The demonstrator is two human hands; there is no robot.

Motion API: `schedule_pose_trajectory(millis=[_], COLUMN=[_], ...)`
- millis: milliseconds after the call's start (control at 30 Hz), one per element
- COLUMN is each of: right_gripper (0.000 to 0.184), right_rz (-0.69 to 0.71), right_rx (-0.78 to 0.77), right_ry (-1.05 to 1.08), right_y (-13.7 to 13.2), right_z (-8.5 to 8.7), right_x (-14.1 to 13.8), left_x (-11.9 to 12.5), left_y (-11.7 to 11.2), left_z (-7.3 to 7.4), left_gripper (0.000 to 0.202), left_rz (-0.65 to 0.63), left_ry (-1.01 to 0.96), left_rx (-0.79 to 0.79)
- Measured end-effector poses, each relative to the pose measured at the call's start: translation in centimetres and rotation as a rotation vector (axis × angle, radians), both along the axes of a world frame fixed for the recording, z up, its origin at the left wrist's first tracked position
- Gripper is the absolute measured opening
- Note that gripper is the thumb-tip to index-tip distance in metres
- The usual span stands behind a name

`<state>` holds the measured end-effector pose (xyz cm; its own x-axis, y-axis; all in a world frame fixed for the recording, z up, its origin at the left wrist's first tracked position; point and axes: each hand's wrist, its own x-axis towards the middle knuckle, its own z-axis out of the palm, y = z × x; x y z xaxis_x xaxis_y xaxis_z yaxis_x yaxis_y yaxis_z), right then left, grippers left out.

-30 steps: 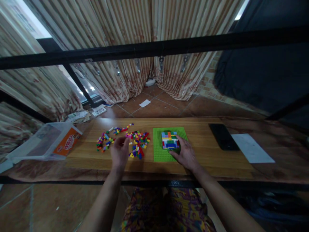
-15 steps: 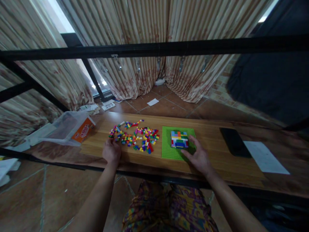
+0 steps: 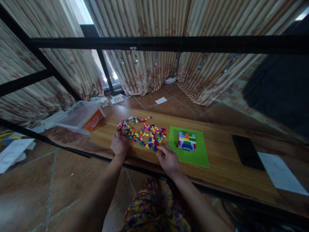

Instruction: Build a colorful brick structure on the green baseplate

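Note:
Loose toy building bricks (image 3: 137, 133) in many colours lie spread over the wooden table. At their near left edge rests my left hand (image 3: 120, 144), fingers curled down by the bricks; whatever is between them is hidden. My right hand (image 3: 169, 161) is at the near right end of the bricks, beside a blue and a red one. Its thumb and forefinger are pinched together, and I cannot make out anything in them. A built block of bricks (image 3: 187, 141) stands on the green baseplate (image 3: 193, 158), with no hand touching it.
A clear plastic box (image 3: 72, 120) with an orange label stands at the table's left end. To the right lie a black phone-like slab (image 3: 247, 152) and a white sheet of paper (image 3: 282, 172). A black metal bar (image 3: 154, 43) crosses beyond the table (image 3: 224, 161).
My right hand has left the side of the built block and moved left to the loose bricks, its fingers closing. The left hand stays by the bricks. The view has turned slightly.

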<state>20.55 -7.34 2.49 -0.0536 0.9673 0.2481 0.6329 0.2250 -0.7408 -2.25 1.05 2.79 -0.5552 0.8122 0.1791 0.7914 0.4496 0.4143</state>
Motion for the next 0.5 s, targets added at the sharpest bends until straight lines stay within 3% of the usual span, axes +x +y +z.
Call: schedule_pose_trajectory(millis=[267, 500], right_gripper=[0.024, 0.013], right_rz=[0.015, 0.005], right_rx=[-0.006, -0.072], right_ry=[-0.240, -0.192], right_y=[1.2, 1.4], right_z=[-0.8, 0.2], right_x=[-1.3, -1.3], left_x=[-0.1, 0.0], left_y=[0.0, 0.0], left_z=[-0.1, 0.2], left_gripper=[0.032, 0.032], left_rz=[-0.008, 0.005], left_ry=[0.000, -0.001], left_rx=[-0.004, -0.014])
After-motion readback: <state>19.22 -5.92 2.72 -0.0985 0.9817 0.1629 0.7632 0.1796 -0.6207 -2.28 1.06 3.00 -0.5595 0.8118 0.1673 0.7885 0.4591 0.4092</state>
